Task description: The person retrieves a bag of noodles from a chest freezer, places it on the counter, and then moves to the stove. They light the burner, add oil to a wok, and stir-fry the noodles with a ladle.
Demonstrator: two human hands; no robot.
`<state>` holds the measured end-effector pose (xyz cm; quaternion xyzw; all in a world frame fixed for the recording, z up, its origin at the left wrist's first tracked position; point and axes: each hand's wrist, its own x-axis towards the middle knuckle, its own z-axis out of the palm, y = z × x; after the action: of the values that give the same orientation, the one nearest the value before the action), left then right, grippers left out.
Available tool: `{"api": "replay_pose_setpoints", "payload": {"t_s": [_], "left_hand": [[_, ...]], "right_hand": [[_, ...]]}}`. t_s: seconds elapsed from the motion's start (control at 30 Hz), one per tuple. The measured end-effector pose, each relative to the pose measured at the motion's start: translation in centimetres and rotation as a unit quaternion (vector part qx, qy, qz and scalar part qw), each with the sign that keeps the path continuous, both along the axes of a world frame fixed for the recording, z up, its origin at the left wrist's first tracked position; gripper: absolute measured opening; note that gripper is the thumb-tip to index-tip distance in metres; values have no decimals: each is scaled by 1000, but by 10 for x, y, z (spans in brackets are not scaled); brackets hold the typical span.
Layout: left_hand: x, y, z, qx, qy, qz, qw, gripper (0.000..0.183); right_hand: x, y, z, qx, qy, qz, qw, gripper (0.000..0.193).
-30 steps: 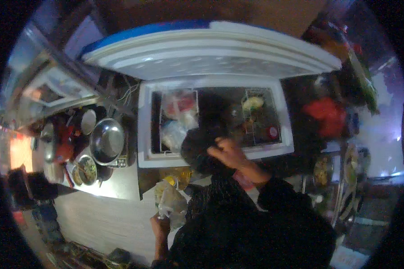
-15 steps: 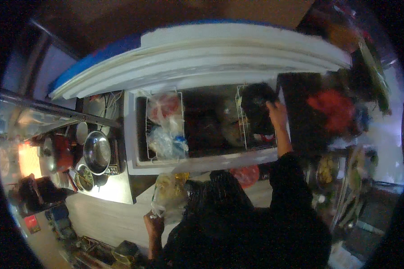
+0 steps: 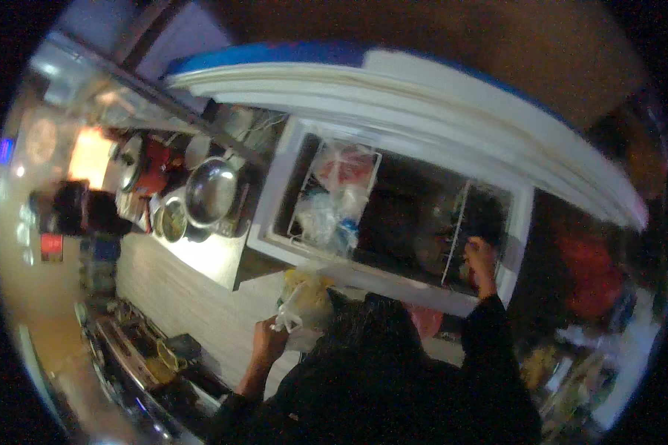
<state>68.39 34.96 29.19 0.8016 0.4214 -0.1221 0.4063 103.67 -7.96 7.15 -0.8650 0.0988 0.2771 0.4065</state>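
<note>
Item: chest freezer (image 3: 393, 279), its lid (image 3: 423, 111) raised, its inside dark.
Item: my left hand (image 3: 269, 340), fingers closed on the knotted white neck of a clear plastic bag (image 3: 309, 298) with yellowish contents. The bag is outside the freezer, in front of its near rim.
Item: my right hand (image 3: 482, 258), reached over the rim into the right end, beside the wire basket (image 3: 456, 231). Fingers curled; whether they grip anything I cannot tell. A dark mass (image 3: 488, 211) lies just beyond them, its kind unclear.
Item: left-end wire rack (image 3: 377, 162), filled: red bundle (image 3: 346, 167) in clear film at the far end, crumpled clear bag (image 3: 318, 215) nearer.
Item: steel bowl (image 3: 211, 191) and pan of greens (image 3: 174, 220), on the table (image 3: 206, 258) left of the freezer.
State of progress, in my judgement: freezer access gained, left rack loaded, right end being attended to. Outstanding: the yellowish bag, in hand and not inside; the lid, not lowered.
</note>
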Motion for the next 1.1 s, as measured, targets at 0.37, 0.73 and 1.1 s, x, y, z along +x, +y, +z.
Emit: {"api": "replay_pose_setpoints", "payload": {"t_s": [0.37,0.73,1.1], "left_hand": [[36,-33,-29,-33,-21,-14,999,30],[-46,10,-54,7,-34,-14,999,30],[-109,70,-64,35,-51,6,998,29]], "right_hand": [[104,31,358,94,-600,204,768,37],[138,65,341,-135,-635,133,749,61],[-92,195,330,-186,-150,470,850,51]]}}
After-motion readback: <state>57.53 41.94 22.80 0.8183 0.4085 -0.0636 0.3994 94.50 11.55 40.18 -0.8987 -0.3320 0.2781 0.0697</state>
